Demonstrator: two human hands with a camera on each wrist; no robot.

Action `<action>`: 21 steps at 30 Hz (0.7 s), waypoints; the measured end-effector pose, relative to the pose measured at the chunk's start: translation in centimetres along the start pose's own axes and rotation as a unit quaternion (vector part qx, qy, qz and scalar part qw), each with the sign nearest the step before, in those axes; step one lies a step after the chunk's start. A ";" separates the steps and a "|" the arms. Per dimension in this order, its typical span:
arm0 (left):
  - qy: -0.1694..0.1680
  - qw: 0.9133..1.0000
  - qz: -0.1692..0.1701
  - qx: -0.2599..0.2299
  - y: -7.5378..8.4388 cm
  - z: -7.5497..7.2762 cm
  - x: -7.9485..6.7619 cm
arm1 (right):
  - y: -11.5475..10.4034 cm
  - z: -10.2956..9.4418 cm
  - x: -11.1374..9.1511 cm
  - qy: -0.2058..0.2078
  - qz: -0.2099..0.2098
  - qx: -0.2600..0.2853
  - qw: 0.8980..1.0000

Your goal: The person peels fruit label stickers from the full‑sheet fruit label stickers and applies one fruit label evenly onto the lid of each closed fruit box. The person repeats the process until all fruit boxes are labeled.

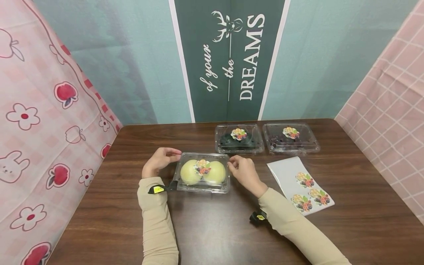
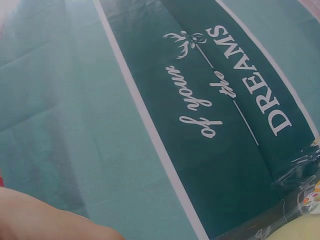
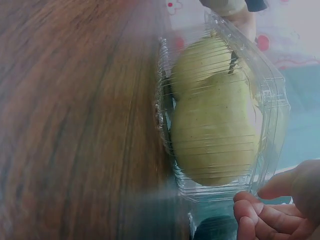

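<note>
A clear plastic clamshell box (image 1: 202,188) with two yellow-green pears (image 1: 190,172) stands on the table, its lid closed. A fruit sticker (image 1: 202,167) is on the lid. My left hand (image 1: 160,161) holds the box's far left corner with thumb and fingertips. At the far right corner, my right hand (image 1: 245,173) pinches the rim. The right wrist view shows the right thumb and curled fingers (image 3: 272,220) at the box's edge and the pears (image 3: 217,127) through its ribbed wall. Only part of the left hand (image 2: 45,220) appears in the left wrist view.
Two more clear boxes, one with dark green contents (image 1: 239,141) and one with dark contents (image 1: 291,141), stand at the table's back, each with a fruit sticker. A white sticker sheet (image 1: 286,171) with several fruit stickers lies right of my right hand on the brown table (image 1: 212,228).
</note>
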State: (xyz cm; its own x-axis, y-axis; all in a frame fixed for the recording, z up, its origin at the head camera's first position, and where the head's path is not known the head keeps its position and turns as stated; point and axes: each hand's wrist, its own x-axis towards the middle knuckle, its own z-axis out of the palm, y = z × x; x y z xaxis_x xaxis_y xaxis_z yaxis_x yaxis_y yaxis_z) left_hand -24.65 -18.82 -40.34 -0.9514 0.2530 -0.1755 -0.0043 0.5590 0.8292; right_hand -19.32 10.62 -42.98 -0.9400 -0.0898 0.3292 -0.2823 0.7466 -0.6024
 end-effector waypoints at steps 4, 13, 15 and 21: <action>0.011 1.000 -0.005 0.002 -0.3 -0.2 -0.2 | -0.4 0.3 0.0 -0.002 -0.004 0.003 1.000; 0.035 0.998 -0.048 -0.014 -0.7 -0.8 -0.5 | -1.0 1.2 0.3 0.003 -0.017 0.013 1.000; 0.040 0.998 -0.051 -0.014 -0.8 -0.9 -0.6 | -1.3 1.4 0.5 0.002 -0.020 0.015 1.000; 0.065 0.996 -0.059 -0.009 -1.2 -1.3 -0.9 | -1.8 2.1 0.9 -0.012 -0.015 0.029 0.999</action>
State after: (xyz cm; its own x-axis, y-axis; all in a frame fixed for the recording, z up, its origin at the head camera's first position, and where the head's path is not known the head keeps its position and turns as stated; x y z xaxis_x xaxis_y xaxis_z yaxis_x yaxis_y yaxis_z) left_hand -24.18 -20.74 -40.44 -0.9759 0.0808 -0.2029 -0.1229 0.5649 0.8160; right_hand -20.11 7.83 -43.15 -0.9353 -0.1277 0.3299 -0.3198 0.7041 -0.6340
